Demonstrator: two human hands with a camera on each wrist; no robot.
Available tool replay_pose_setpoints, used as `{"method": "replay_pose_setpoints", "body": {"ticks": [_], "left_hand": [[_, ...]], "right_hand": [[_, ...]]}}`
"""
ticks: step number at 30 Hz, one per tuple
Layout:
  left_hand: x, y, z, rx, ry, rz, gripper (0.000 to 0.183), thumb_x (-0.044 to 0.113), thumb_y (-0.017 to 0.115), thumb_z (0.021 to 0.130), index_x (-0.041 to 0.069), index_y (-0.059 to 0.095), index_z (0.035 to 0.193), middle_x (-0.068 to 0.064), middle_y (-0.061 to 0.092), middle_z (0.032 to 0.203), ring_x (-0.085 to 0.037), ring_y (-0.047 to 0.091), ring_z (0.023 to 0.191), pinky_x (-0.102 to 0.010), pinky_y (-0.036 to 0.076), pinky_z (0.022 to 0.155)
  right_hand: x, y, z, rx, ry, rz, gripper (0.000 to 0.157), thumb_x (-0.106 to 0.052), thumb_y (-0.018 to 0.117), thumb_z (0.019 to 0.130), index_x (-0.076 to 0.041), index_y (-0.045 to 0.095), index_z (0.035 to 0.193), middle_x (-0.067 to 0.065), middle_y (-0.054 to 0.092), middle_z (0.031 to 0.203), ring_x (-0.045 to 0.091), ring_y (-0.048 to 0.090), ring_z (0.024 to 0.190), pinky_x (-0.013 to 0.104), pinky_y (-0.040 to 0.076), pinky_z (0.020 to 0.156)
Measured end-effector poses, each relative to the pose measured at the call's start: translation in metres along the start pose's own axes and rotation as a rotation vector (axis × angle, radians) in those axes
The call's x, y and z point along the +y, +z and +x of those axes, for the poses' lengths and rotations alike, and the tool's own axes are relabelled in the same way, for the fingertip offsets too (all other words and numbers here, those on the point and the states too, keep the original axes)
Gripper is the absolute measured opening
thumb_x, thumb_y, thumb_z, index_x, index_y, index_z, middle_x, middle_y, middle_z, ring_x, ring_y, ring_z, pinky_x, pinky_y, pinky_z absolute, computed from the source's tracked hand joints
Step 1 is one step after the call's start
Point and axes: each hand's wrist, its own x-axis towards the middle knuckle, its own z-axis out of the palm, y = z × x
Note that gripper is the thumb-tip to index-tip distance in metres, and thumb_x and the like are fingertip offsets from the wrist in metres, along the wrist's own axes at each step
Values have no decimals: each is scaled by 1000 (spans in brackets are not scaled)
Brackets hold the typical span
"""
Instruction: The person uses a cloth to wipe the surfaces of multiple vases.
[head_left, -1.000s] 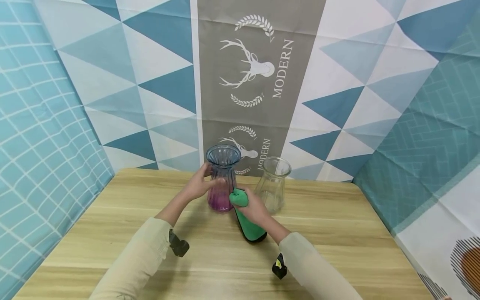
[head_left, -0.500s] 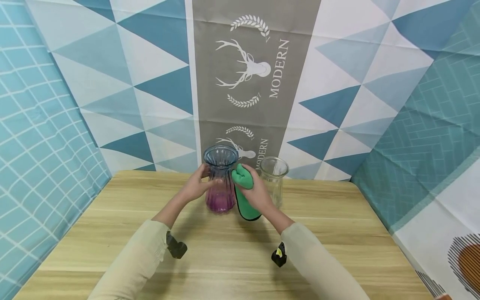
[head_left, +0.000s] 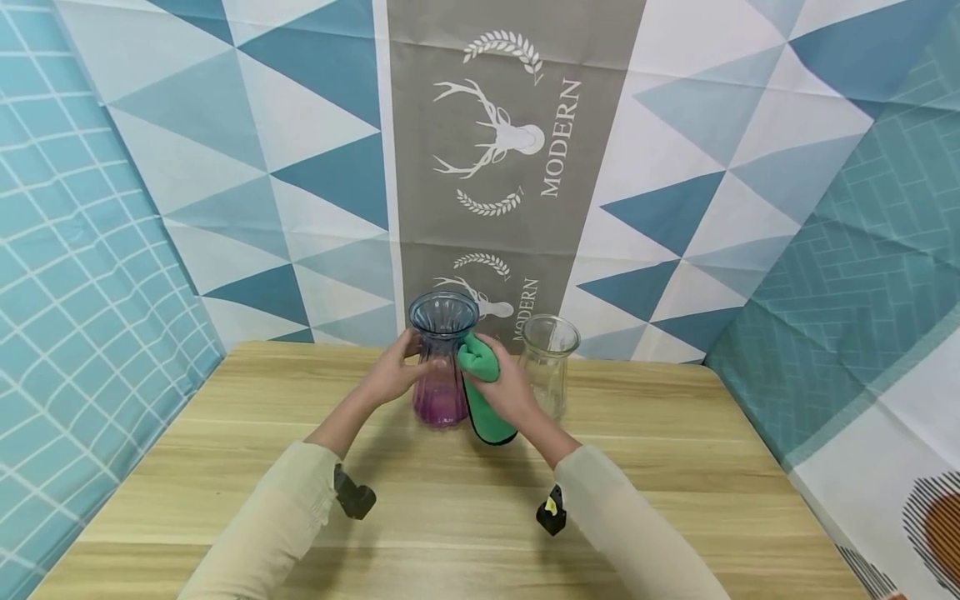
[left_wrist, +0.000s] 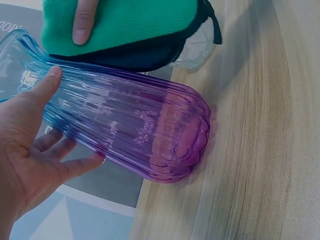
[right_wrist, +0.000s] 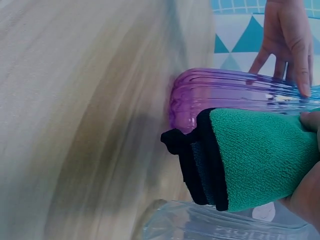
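Observation:
A ribbed glass vase (head_left: 439,396), blue at its flared top and purple at the base, stands upright on the wooden table. My left hand (head_left: 392,370) holds its left side, thumb across the front and fingers behind, as the left wrist view shows. My right hand (head_left: 513,388) grips a folded green cloth (head_left: 491,419) with black edging and a small loop. In the left wrist view, the cloth (left_wrist: 120,30) lies along the vase's (left_wrist: 135,120) right side, one finger on it. A bunched end of the cloth sticks out above my right fist, close under the vase's rim.
A clear glass vase (head_left: 557,379) stands just right of the right hand, partly hidden by it. Behind both vases hangs a patterned fabric backdrop (head_left: 517,225) at the table's (head_left: 420,525) back edge. Blue tiled-print fabric (head_left: 82,275) borders the left side.
My right hand has raised the green cloth from low beside the vase's base, then brought it left against its side. The left hand and the vase have stayed put.

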Motion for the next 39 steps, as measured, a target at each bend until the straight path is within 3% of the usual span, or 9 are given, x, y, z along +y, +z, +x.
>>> {"method": "replay_pose_setpoints", "body": {"ticks": [11, 21, 31, 39], "left_hand": [[0, 0, 0, 5, 10, 10, 77, 34, 68, 85, 8, 26, 144, -24, 40, 142, -40, 38, 132, -54, 35, 107], [1, 0, 0, 4, 14, 2, 75, 35, 68, 84, 9, 28, 142, -23, 42, 141, -41, 38, 132, -54, 35, 106], [2, 2, 0, 2, -2, 20, 81, 39, 68, 83, 9, 25, 144, -21, 42, 142, -39, 39, 132, -54, 33, 108], [2, 1, -1, 6, -1, 9, 84, 39, 69, 82, 9, 23, 146, -21, 41, 143, -39, 38, 132, -54, 34, 107]], "right_hand": [[16, 6, -6, -90, 24, -43, 61, -16, 71, 82, -8, 45, 137, 15, 55, 131, 33, 55, 117, 49, 47, 95], [22, 6, -13, -191, 58, -134, 59, -16, 71, 82, -7, 46, 135, 15, 59, 125, 33, 57, 113, 48, 47, 95], [31, 6, -17, -259, 38, -233, 58, -11, 71, 80, -7, 48, 134, 14, 61, 121, 30, 60, 108, 44, 51, 89], [13, -7, -8, -159, 34, -151, 59, -12, 68, 83, -11, 45, 137, 14, 58, 127, 30, 58, 111, 46, 49, 90]]}}
